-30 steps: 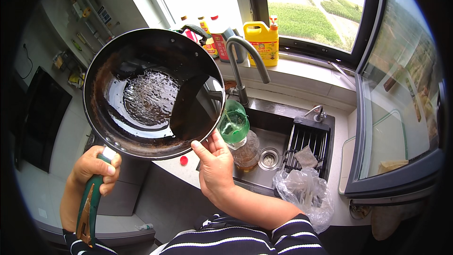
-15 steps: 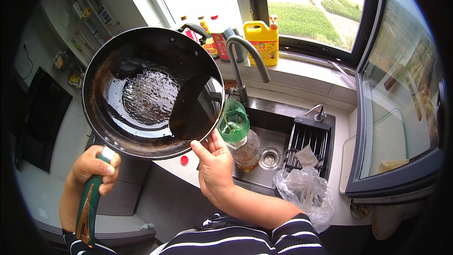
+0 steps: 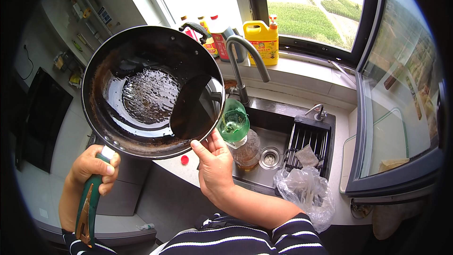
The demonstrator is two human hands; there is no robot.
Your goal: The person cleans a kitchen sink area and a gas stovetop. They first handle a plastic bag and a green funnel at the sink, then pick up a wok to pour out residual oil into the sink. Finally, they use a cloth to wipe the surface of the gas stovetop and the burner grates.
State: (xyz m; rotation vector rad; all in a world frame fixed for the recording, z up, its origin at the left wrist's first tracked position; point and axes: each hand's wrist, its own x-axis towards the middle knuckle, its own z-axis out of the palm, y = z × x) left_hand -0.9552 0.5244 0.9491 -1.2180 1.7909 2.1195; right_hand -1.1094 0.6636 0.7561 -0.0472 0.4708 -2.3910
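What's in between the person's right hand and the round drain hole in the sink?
In the head view, a see-through bottle is between the right hand and the drain hole. A green funnel shows just above the bottle in the picture.

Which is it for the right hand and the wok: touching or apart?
Touching. The head view shows the right hand gripping the wok at its lower-right rim, thumb tip against the edge.

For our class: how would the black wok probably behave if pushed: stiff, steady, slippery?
The black wok is probably stiff: its rim shows no sag between left hand and right hand. Dark liquid pooled inside may slosh. Its glossy inside looks likely slippery.
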